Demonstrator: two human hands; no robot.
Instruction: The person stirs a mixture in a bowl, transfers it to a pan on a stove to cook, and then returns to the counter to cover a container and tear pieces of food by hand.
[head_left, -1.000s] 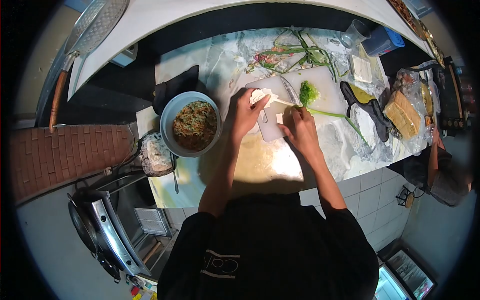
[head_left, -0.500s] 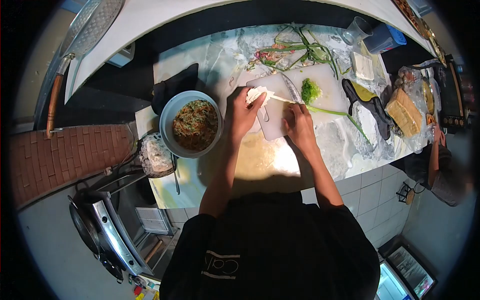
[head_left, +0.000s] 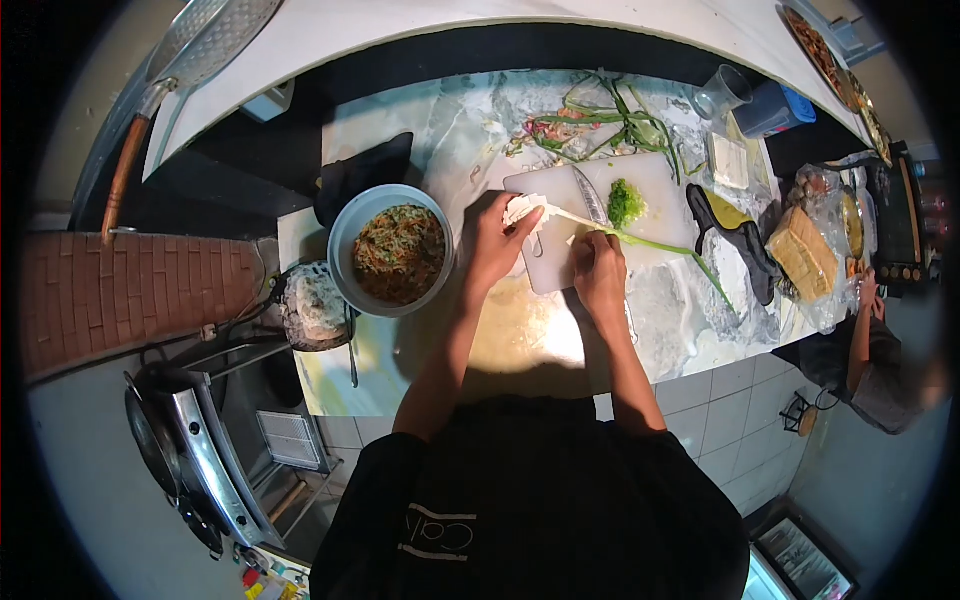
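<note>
My left hand [head_left: 495,240] is closed round a white, crumpled-looking bundle [head_left: 522,208] whose kind I cannot make out. The pale end of a spring onion [head_left: 640,240] meets that bundle, and its green leaf stretches right past the board's edge. With closed fingertips, my right hand [head_left: 602,270] grips the spring onion's stalk. Below both hands lies a white cutting board [head_left: 655,185]. A knife [head_left: 588,195] rests on it, blade partly visible, beside a small heap of chopped green onion [head_left: 627,203].
A bowl [head_left: 340,250] of shredded mix stands left. Onion trimmings [head_left: 625,125] lie behind the board. To the right are a black and yellow item [head_left: 735,225] and a bagged tan block [head_left: 805,255]. Another person's arm [head_left: 862,340] shows at the far right.
My right hand's fingers have closed further on the spring onion, and the hand sits slightly lower against the board. My left hand still holds the white bundle. The camera view has shifted a little.
</note>
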